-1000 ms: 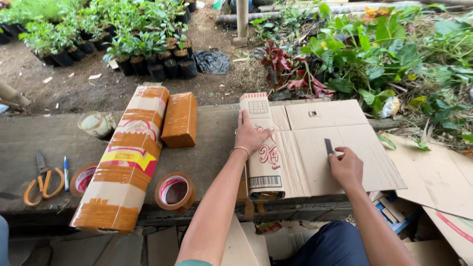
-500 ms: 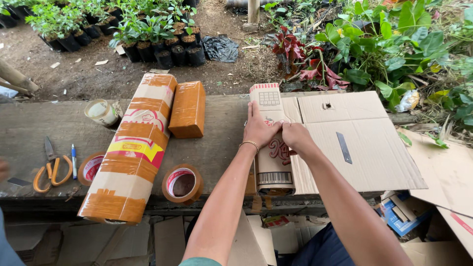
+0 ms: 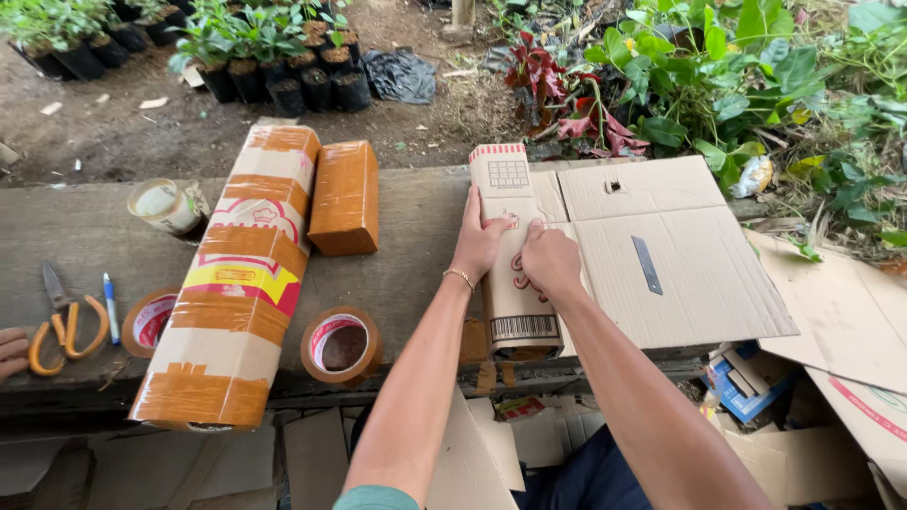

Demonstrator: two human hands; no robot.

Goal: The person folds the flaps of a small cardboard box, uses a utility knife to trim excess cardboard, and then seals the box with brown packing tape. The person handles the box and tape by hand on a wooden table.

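Note:
A flattened cardboard box [image 3: 661, 246] lies on a grey wooden bench [image 3: 85, 236]. Its left flap [image 3: 510, 179], printed in red, is folded over. My left hand [image 3: 480, 241] presses flat on that flap, a thin bracelet at the wrist. My right hand [image 3: 551, 260] rests beside it, fingers curled on the fold line of the same flap. A bare cutter blade [image 3: 647, 264] lies loose on the cardboard, to the right of my right hand.
A long taped parcel [image 3: 236, 283] and a small brown taped parcel [image 3: 345, 196] lie to the left. Tape rolls [image 3: 342, 345], [image 3: 146, 321], [image 3: 165, 203], orange scissors [image 3: 57, 326] and a pen [image 3: 111, 307] sit nearby. Another person's fingers [image 3: 11, 349] show at the far left. Potted plants stand behind.
My right hand left the blade on the cardboard and moved left to join my left hand on the folded flap. The camera has shifted a little.

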